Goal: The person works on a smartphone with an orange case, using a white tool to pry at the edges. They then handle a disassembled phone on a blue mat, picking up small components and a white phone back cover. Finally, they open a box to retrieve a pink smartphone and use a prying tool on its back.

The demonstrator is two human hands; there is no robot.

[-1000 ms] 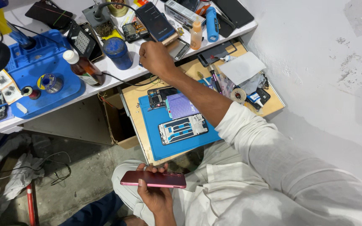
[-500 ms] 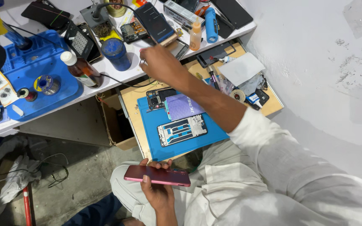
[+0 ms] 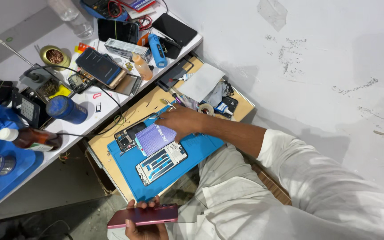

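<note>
My left hand [image 3: 144,230] holds a dark red phone [image 3: 143,215] flat, low in the view, over my lap. My right hand [image 3: 181,122] reaches across to a blue work mat [image 3: 194,149] on a pulled-out wooden drawer board [image 3: 101,149]. Its fingers lie at the mat's far edge, beside a purple card [image 3: 154,138] and close to metal tweezers [image 3: 169,105]. Whether the fingers grip anything is hidden. An opened phone frame [image 3: 161,162] lies on the mat below the card, and a phone with its circuit board exposed [image 3: 126,138] lies to the left.
A white table [image 3: 107,104] above the drawer carries a phone [image 3: 99,66], a blue canister [image 3: 66,110], a brown bottle [image 3: 32,138], a blue tray [image 3: 10,173], cables and tools. A tape roll [image 3: 207,109] sits in the drawer. A white wall fills the right.
My right hand has come down from the table top to the blue mat in the drawer. The view has shifted closer. The left hand still holds the red phone.
</note>
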